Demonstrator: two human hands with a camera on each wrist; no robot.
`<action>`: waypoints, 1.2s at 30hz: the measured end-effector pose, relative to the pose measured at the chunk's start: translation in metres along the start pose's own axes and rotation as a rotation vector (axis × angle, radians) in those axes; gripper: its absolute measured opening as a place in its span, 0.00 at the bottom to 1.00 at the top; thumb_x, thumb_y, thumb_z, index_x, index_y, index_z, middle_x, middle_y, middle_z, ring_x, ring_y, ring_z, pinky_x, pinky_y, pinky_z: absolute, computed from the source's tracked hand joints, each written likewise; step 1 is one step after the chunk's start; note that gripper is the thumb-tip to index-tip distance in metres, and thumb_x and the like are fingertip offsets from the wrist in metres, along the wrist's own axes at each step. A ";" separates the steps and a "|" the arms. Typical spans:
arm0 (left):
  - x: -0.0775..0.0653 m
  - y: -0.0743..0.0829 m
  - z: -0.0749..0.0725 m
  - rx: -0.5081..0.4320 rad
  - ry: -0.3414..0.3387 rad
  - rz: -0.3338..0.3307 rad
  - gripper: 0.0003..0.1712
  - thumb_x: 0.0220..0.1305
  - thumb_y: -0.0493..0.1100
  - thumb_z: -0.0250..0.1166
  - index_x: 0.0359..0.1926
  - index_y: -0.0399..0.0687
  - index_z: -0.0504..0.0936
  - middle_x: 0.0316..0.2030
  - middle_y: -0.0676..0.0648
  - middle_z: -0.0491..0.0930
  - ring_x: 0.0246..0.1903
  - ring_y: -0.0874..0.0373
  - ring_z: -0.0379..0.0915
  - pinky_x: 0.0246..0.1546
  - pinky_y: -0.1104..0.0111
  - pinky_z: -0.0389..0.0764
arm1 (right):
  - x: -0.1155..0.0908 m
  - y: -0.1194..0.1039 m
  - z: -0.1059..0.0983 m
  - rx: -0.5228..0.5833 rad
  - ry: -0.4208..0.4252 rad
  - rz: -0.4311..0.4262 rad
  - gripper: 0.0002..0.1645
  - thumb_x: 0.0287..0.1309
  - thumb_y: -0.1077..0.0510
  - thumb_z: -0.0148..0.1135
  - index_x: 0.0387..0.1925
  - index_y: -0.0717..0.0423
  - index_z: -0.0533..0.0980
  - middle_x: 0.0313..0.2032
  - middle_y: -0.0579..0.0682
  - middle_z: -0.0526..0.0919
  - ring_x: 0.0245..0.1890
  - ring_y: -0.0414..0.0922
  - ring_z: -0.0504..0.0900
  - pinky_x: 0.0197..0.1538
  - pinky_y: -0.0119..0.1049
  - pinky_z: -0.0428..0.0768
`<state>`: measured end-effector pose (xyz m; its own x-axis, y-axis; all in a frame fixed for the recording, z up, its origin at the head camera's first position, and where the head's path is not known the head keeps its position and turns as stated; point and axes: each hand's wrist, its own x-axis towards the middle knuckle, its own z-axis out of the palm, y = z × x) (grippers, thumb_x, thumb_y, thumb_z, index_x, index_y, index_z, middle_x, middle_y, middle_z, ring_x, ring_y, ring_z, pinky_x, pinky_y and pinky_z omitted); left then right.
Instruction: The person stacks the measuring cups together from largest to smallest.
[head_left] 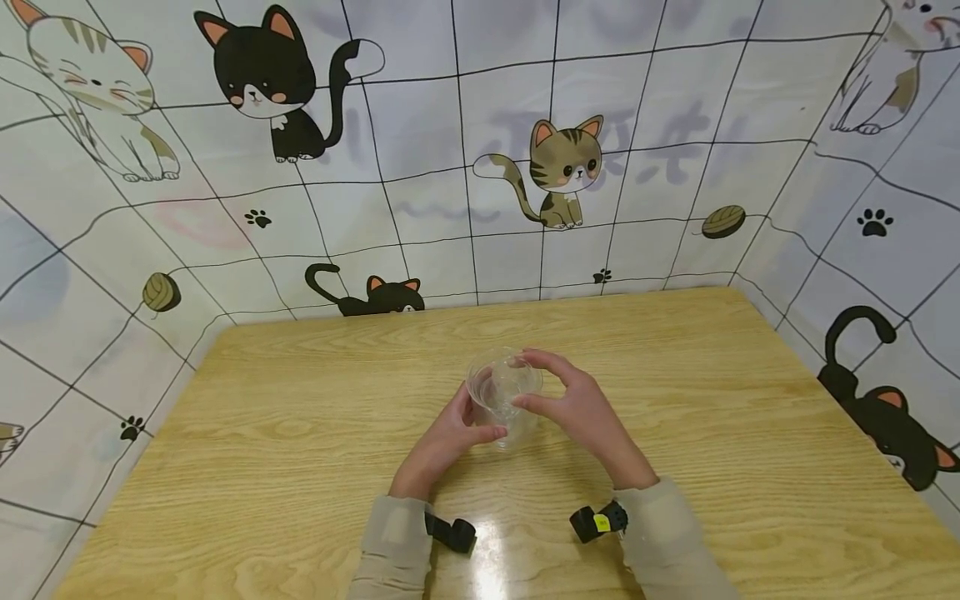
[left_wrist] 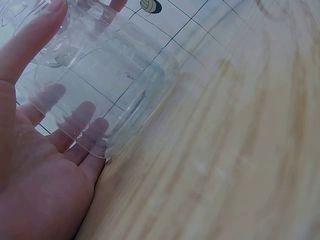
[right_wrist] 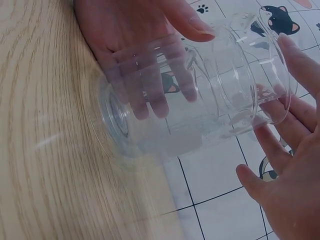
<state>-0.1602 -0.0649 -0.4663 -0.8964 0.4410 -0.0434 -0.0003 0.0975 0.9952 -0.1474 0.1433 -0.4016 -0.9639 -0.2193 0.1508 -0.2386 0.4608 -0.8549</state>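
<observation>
A clear, see-through cup (right_wrist: 160, 137) stands with its base on the wooden table, between both hands. At its mouth is a second clear piece with a wide round rim (right_wrist: 280, 55), which looks like another cup set partly inside. My left hand (head_left: 447, 435) holds the lower cup from the left, thumb in front and fingers behind its wall (left_wrist: 125, 75). On the other side my right hand (head_left: 581, 408) grips the upper piece near its rim, thumb and fingers spread around it. How deep the upper piece sits is hard to tell through the clear walls.
The light wooden table (head_left: 300, 467) reaches back to a white cloth wall (head_left: 420, 192) with grid lines and cartoon cats. Similar cloth hangs at the left and right. A black strap-on camera sits at each wrist, the left camera (head_left: 452, 533) and the right camera (head_left: 598, 522).
</observation>
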 end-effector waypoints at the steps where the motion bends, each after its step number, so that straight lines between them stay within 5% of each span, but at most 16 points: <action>1: 0.000 0.000 0.000 -0.003 -0.001 0.000 0.47 0.48 0.47 0.69 0.63 0.77 0.52 0.63 0.63 0.54 0.63 0.66 0.48 0.61 0.57 0.50 | 0.000 -0.001 0.000 0.000 0.003 -0.003 0.37 0.42 0.37 0.64 0.57 0.35 0.66 0.57 0.37 0.67 0.60 0.43 0.61 0.57 0.55 0.59; 7: 0.000 -0.001 0.000 -0.009 -0.002 0.009 0.48 0.48 0.47 0.69 0.64 0.75 0.51 0.64 0.60 0.54 0.63 0.63 0.49 0.61 0.57 0.51 | 0.000 -0.002 0.003 -0.008 0.017 -0.048 0.28 0.44 0.38 0.64 0.51 0.31 0.70 0.56 0.35 0.67 0.59 0.39 0.62 0.57 0.54 0.61; 15: 0.000 -0.002 0.000 -0.020 -0.007 0.002 0.48 0.48 0.45 0.69 0.64 0.74 0.51 0.64 0.60 0.54 0.63 0.63 0.48 0.61 0.59 0.51 | 0.000 -0.003 0.003 -0.032 0.015 -0.042 0.32 0.45 0.42 0.65 0.55 0.35 0.68 0.57 0.37 0.66 0.60 0.42 0.61 0.57 0.53 0.60; 21: -0.004 0.012 0.001 -0.042 -0.019 0.006 0.47 0.50 0.40 0.67 0.65 0.70 0.51 0.64 0.57 0.54 0.64 0.60 0.47 0.62 0.57 0.49 | 0.001 -0.003 0.002 -0.024 0.019 -0.049 0.32 0.44 0.41 0.65 0.55 0.35 0.69 0.58 0.36 0.65 0.60 0.43 0.60 0.56 0.54 0.61; 27: -0.011 0.027 0.003 -0.033 -0.026 -0.020 0.47 0.51 0.40 0.67 0.66 0.68 0.51 0.64 0.56 0.54 0.64 0.61 0.47 0.62 0.59 0.50 | 0.002 0.000 0.003 0.056 0.012 -0.109 0.30 0.45 0.45 0.66 0.53 0.38 0.71 0.61 0.33 0.60 0.61 0.42 0.60 0.57 0.52 0.62; 36: -0.009 0.027 0.002 -0.017 -0.027 -0.027 0.49 0.48 0.47 0.69 0.66 0.69 0.50 0.65 0.56 0.52 0.64 0.60 0.46 0.61 0.60 0.50 | 0.005 0.002 0.003 0.188 -0.046 -0.116 0.29 0.48 0.53 0.65 0.55 0.47 0.70 0.62 0.37 0.61 0.61 0.39 0.59 0.59 0.44 0.62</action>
<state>-0.1508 -0.0644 -0.4393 -0.8836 0.4627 -0.0721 -0.0316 0.0948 0.9950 -0.1519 0.1409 -0.4036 -0.9238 -0.3024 0.2349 -0.3176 0.2626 -0.9112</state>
